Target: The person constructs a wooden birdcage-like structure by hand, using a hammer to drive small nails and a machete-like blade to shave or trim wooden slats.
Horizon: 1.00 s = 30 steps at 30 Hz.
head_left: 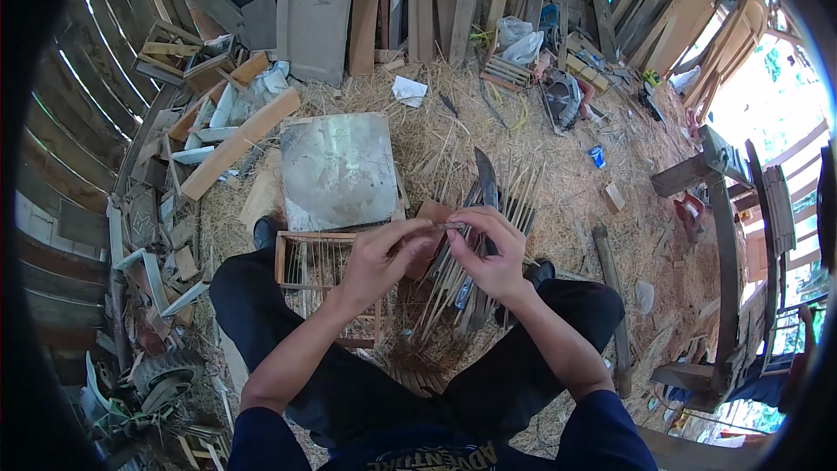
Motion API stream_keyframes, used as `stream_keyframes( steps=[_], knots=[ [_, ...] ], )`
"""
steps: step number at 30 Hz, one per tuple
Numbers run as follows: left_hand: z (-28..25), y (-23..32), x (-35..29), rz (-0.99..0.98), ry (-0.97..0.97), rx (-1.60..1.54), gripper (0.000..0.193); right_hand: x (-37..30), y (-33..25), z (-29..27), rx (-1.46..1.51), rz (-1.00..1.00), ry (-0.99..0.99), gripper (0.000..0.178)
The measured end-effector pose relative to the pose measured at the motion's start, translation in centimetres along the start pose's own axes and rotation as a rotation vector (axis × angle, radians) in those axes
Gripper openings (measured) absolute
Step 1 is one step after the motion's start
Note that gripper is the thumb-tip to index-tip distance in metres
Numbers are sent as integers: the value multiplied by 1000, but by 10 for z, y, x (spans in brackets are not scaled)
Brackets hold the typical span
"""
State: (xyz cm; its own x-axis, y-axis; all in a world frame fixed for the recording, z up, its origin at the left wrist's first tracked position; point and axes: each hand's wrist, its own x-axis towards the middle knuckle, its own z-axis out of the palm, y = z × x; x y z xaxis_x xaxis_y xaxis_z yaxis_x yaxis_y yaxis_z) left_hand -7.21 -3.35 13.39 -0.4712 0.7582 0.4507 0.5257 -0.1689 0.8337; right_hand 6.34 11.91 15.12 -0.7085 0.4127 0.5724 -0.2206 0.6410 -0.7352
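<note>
My left hand [384,255] and my right hand [490,255] meet in front of me, both closed in a pinch. Between their fingertips is a thin stick [443,227], small and partly covered by the fingers. Under and beyond my right hand lies a pile of thin wooden slats [520,194]. A large knife with a dark, curved blade [486,176] rests on them, its lower part hidden by that hand. Left of the slats, partly behind my left hand, is a wooden frame [281,260] strung with thin rods, between my legs.
A flat grey square board [338,170] lies beyond the frame. Scrap wood and a long plank [240,146] are heaped at left. A wooden pole [610,296] lies beside my right knee. Boards [318,13] lean along the far wall. Shavings cover the ground.
</note>
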Motion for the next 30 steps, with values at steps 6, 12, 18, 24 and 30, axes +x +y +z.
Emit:
stream_keyframes(
  steps=[6, 12, 18, 24, 30],
  knots=[
    [-1, -3, -6, 54, 17, 10, 16, 0, 0, -2, -22, -17, -36, 23],
    [-5, -3, -5, 23, 73, -40, 21, 0, -5, -4, -21, 58, -58, 23],
    [2, 8, -4, -31, 99, -360, 24, -9, 10, 1, -109, -11, -165, 26],
    [-20, -8, -3, -143, 48, -410, 18, -3, 19, 0, -86, 171, -132, 21],
    [-6, -18, -8, -59, -25, 644, 47, 0, 12, -1, -66, 215, -81, 23]
  ],
)
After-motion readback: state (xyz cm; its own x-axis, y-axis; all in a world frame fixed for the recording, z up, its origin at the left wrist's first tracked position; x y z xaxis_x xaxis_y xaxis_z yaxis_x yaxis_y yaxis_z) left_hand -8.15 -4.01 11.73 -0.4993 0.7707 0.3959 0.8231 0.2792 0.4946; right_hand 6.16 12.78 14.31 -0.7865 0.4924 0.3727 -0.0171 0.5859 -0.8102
